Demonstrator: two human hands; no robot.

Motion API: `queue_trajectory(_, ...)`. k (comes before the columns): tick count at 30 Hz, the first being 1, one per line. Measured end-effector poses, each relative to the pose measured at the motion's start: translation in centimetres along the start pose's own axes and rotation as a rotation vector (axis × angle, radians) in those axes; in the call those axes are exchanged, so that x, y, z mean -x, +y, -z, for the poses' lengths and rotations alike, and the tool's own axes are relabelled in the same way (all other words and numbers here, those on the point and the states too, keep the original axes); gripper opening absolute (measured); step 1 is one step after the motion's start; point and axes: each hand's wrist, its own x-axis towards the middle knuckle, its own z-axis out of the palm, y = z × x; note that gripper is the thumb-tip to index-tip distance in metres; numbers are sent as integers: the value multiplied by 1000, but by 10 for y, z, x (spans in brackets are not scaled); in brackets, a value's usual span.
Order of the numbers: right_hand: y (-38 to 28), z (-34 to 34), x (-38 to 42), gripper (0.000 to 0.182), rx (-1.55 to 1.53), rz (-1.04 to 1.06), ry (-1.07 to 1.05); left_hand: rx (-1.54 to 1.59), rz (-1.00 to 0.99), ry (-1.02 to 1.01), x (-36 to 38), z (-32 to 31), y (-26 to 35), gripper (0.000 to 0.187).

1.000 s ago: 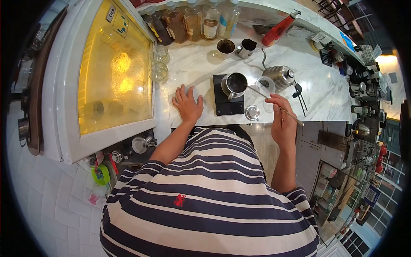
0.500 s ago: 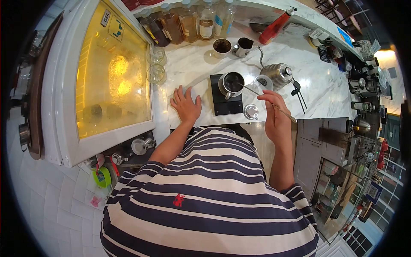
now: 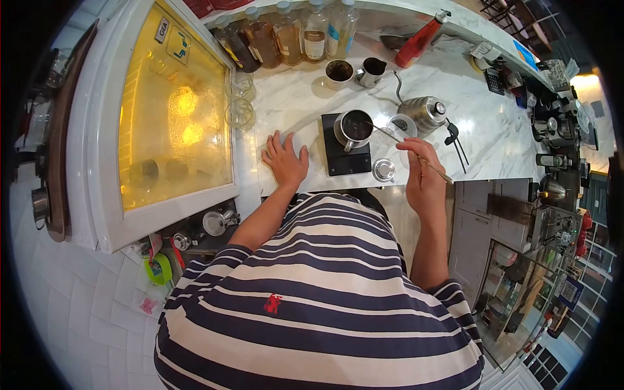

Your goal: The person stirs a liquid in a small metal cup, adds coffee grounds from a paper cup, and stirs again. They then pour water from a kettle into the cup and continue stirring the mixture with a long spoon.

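1. A white cabinet (image 3: 97, 130) with a yellow-lit glass door (image 3: 172, 110) fills the upper left of the frame; dim round shapes show behind the glass
2. The marble counter (image 3: 494, 140) curves across the top, from the centre towards the upper right
3. A row of bottles (image 3: 286, 36) stands along the counter's far edge at top centre, with a red bottle (image 3: 419, 36) lying tilted to their right
4. A black scale (image 3: 341, 153) lies on the counter at centre, just right of the left hand
5. A steel gooseneck kettle (image 3: 426, 110) stands right of the scale, its thin spout rising to the left
6. The left hand (image 3: 285, 159) lies flat on the counter, palm down, fingers spread wide, holding nothing, just beside the scale
7. The right hand (image 3: 422, 175) sits at the counter's near edge, right of centre, fingers pinched narrowly round a long thin stirring stick (image 3: 406, 146)
8. A steel cup (image 3: 354, 127) of dark liquid stands on the scale; the stick slants up-left from the right hand and its far end reaches over the cup's rim
9. A clear glass (image 3: 403, 123) stands between cup and kettle
10. A small metal lid (image 3: 384, 170) lies on the counter, just below the scale's right corner
11. Two small cups (image 3: 354, 70) stand near the bottles
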Motion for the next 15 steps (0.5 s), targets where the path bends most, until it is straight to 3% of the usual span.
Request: queue_trajectory(15,3,5,9,16,-26,-23,-2,13,-12,17,0,-3,-1,59)
